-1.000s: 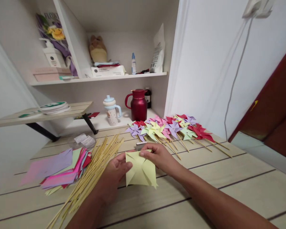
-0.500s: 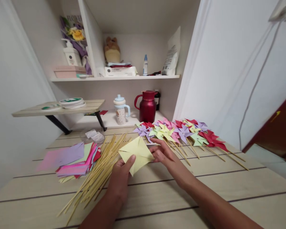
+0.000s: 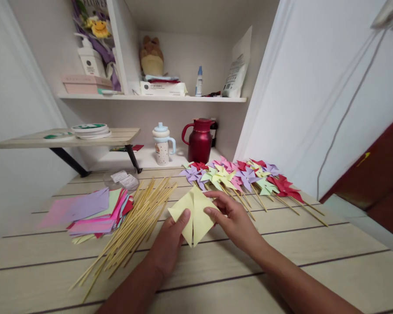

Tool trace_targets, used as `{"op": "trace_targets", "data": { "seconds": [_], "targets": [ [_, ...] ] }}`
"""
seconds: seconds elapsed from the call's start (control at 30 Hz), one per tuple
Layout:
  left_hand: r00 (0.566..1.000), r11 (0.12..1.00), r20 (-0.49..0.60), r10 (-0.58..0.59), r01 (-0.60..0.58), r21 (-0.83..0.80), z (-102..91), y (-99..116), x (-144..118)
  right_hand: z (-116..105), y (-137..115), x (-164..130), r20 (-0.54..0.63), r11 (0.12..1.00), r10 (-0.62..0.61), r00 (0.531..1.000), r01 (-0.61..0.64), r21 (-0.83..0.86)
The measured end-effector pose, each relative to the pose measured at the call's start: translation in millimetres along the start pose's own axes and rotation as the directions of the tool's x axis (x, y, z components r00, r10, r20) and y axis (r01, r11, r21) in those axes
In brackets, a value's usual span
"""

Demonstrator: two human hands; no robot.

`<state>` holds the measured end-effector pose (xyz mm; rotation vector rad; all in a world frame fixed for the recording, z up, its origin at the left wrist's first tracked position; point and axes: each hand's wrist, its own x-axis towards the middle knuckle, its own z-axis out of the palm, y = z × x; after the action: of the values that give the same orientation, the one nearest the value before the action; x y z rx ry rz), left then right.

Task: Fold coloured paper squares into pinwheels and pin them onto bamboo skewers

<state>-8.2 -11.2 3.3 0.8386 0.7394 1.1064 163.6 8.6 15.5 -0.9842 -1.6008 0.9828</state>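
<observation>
Both grips, left hand (image 3: pixel 170 237) and right hand (image 3: pixel 234 218), pinch yellow paper (image 3: pixel 194 212).

A row of finished paper pinwheels (image 3: pixel 240 174) on sticks is spread at two o'clock on the wooden table (image 3: pixel 281 270). A bundle of bamboo sticks (image 3: pixel 131 220) is laid at nine o'clock, and just beside it, further toward nine, a stack of coloured paper sheets (image 3: pixel 91 211) is seen. At twelve o'clock a red jug (image 3: pixel 199 140) and a spouted cup (image 3: pixel 162 144) are stood under a shelf (image 3: pixel 150 98), on which a plush toy (image 3: pixel 151 56) and a white pump bottle (image 3: pixel 91 59) are kept.
</observation>
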Motion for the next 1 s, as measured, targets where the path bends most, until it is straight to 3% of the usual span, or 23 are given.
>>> {"op": "trace_targets", "data": {
  "seconds": [0.17, 0.3, 0.53, 0.67, 0.8, 0.87, 1.0],
  "targets": [
    [0.999, 1.000, -0.016, 0.028, -0.027, 0.015, -4.9, -1, 1, -1, -9, -3, 0.034, 0.985, -0.065, 0.997, 0.070, -0.158],
    [0.997, 0.994, -0.043, 0.059, -0.055, 0.095, -6.8, -2, 2, -2, -8, -3, 0.037, 0.984, -0.065, 0.997, 0.070, -0.166],
    [0.951, 0.984, -0.253, 0.177, -0.176, 0.027, -7.4, 2, 7, -4, -4, -5, 0.013, 0.994, -0.082, 0.997, 0.083, -0.077],
    [0.935, 0.968, -0.272, 0.230, -0.248, -0.036, -8.9, 6, 8, -1, -7, -12, 0.139, 0.967, -0.170, 0.976, 0.192, -0.168],
    [0.939, 0.957, -0.260, 0.226, -0.263, -0.120, -9.8, 7, 6, 8, -7, -16, 0.282, 0.866, -0.310, 0.908, 0.392, -0.312],
    [0.945, 0.955, -0.248, 0.214, -0.255, -0.149, -9.4, 8, 5, 11, -5, -16, 0.294, 0.823, -0.356, 0.887, 0.447, -0.351],
    [0.958, 0.962, -0.235, 0.167, -0.211, -0.176, -6.8, 6, 4, 12, 0, -13, 0.211, 0.791, -0.409, 0.888, 0.460, -0.404]
  ]
}}
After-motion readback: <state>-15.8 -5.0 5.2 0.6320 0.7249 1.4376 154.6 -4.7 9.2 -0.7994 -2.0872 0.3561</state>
